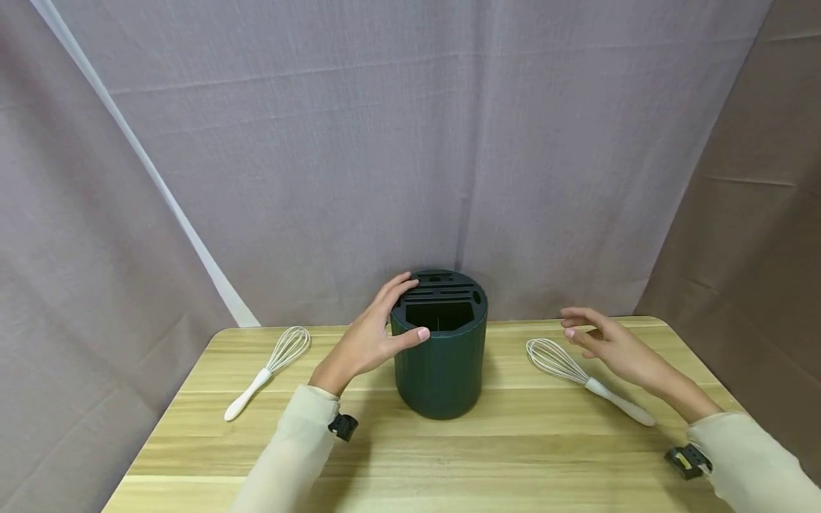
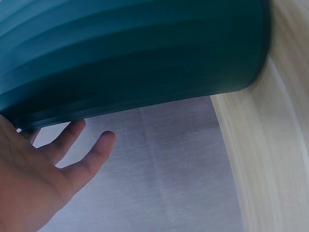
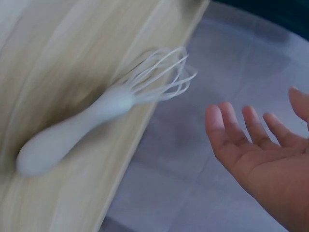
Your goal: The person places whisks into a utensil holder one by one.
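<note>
A dark green cylindrical utensil holder with a slotted top stands upright at the middle of the wooden table. My left hand lies against its left side, fingers straight along the rim and thumb on the front wall. In the left wrist view the fingers of that hand are spread beside the holder. My right hand hovers open, holding nothing, just above a white whisk lying right of the holder. The right wrist view shows that whisk apart from the relaxed hand.
A second white whisk lies on the table's left side, its handle towards me. A grey-purple curtain hangs close behind the table's far edge and along both sides.
</note>
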